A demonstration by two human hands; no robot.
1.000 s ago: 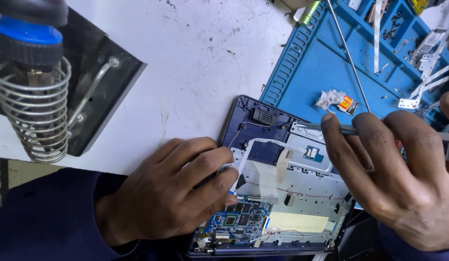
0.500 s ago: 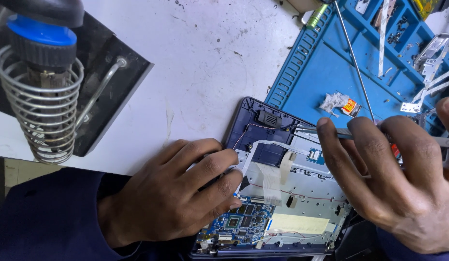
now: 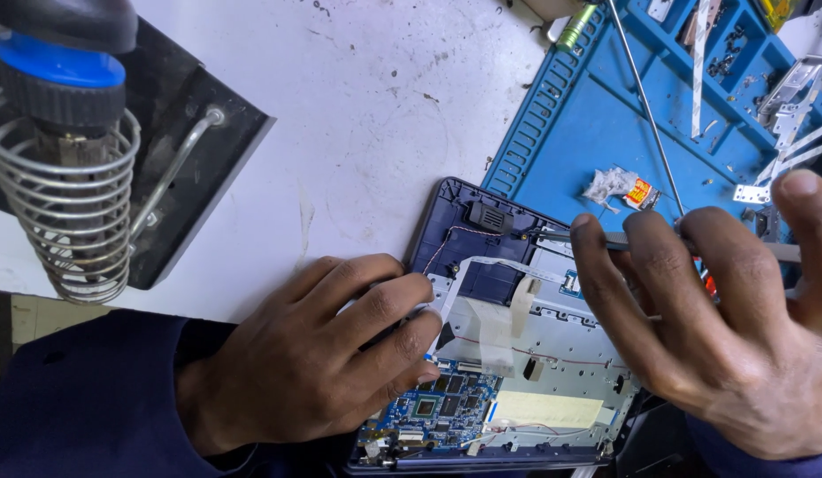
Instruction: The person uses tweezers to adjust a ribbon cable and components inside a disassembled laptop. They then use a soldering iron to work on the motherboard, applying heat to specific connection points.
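An opened dark blue tablet [image 3: 482, 265] lies at the table's near edge, with its silver shield plate, blue circuit board [image 3: 428, 409] and white ribbon cable [image 3: 490, 264] exposed. My left hand [image 3: 331, 350] rests flat on the tablet's left side, fingertips at the ribbon's lower end. My right hand [image 3: 721, 327] hovers over the tablet's right side and holds a thin metal tool [image 3: 561, 237] whose tip points left, near the small black speaker [image 3: 489, 217] at the tablet's top corner.
A blue work mat [image 3: 588, 115] with screws, metal brackets, a long thin rod and a scrap of crumpled tape lies at the back right. A soldering iron in a coiled wire stand [image 3: 65, 186] on a black base sits at the left.
The view has shifted slightly. My right hand has moved a little down and left over the tablet, and the tool tip now sits nearer the top corner. My left hand stays put.
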